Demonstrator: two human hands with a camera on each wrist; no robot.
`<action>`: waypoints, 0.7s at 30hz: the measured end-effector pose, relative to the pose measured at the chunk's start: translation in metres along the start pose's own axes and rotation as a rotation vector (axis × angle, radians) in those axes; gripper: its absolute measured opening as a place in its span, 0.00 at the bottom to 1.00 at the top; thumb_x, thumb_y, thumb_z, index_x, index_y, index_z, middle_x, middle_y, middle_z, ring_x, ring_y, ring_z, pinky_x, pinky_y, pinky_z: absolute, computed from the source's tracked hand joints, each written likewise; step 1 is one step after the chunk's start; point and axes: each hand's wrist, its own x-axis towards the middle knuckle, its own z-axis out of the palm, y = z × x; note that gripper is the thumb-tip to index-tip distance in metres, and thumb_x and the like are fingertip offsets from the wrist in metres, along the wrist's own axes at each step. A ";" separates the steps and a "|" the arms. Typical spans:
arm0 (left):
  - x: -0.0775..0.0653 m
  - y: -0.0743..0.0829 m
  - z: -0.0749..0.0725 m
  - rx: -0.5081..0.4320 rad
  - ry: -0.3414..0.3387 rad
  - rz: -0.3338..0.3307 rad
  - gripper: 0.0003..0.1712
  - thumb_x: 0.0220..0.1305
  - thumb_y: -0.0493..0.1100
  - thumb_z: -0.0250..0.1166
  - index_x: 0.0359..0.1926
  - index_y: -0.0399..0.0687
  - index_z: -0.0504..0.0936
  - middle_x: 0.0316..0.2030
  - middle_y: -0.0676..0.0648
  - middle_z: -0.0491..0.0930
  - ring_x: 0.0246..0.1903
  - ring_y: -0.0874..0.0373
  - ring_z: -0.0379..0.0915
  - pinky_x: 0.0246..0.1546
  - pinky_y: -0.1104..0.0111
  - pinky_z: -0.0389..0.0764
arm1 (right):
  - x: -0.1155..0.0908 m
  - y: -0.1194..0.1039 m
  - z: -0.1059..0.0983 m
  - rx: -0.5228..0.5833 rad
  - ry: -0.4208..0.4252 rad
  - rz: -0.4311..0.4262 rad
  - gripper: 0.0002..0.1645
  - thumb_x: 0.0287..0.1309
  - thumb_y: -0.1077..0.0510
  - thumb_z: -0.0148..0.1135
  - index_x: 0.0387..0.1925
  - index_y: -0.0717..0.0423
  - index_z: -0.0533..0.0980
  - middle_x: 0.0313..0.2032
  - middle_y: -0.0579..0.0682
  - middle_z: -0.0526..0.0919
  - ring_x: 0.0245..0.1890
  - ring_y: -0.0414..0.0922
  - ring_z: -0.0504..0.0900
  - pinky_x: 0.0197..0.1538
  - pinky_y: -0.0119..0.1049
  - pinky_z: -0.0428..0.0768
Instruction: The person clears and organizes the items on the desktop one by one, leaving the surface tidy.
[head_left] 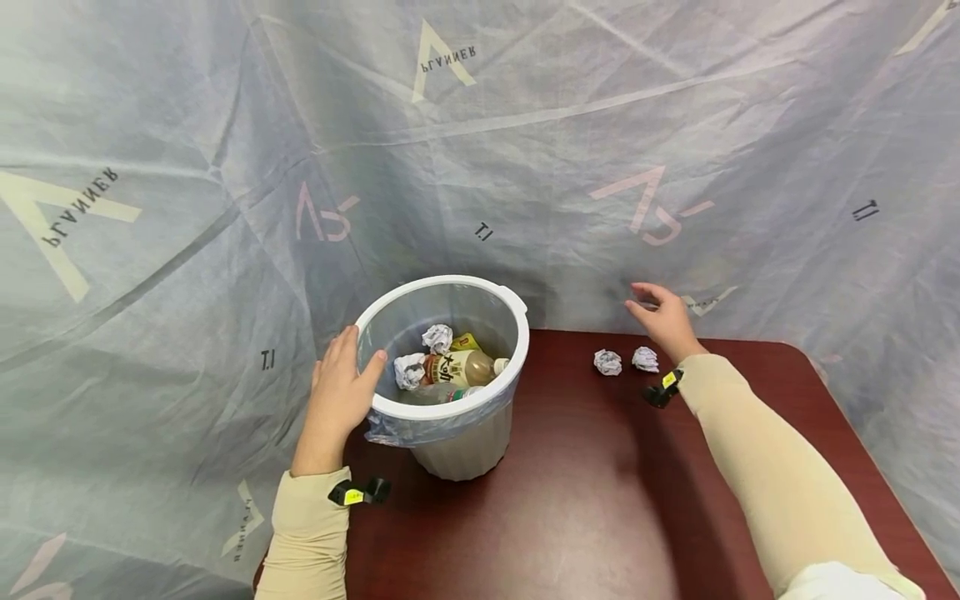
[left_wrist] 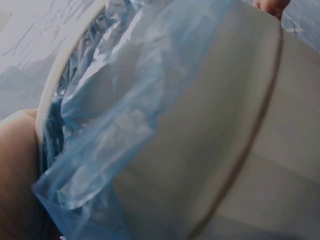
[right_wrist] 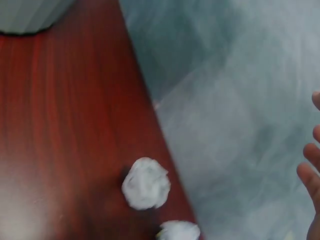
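In the head view my left hand (head_left: 345, 383) touches the white rim of a grey trash bin (head_left: 461, 442), its fingers fairly straight and its thumb over the opening. Inside lie crumpled paper balls (head_left: 437, 338), a labelled drink bottle (head_left: 468, 367), a clear bottle (head_left: 431, 395) and a yellow wrapper (head_left: 465, 342). My right hand (head_left: 663, 321) is raised with fingers spread and nothing held, above and beyond two crumpled paper balls: the left one (head_left: 607, 362) and the right one (head_left: 645, 359). In the right wrist view its fingertips (right_wrist: 311, 154) show at the right edge.
A blue plastic liner (left_wrist: 115, 135) folds over the bin's rim and hangs down outside. The bin stands on the left of a dark red table (head_left: 570, 500). Grey printed sheeting (head_left: 540, 150) hangs close behind the table and along both sides.
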 end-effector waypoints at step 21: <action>0.000 0.000 0.001 0.009 0.012 -0.005 0.42 0.76 0.57 0.48 0.79 0.36 0.51 0.77 0.34 0.51 0.77 0.34 0.41 0.72 0.35 0.39 | -0.039 0.105 0.009 -0.315 -0.231 0.073 0.42 0.66 0.51 0.60 0.73 0.70 0.60 0.70 0.75 0.61 0.69 0.72 0.60 0.68 0.66 0.59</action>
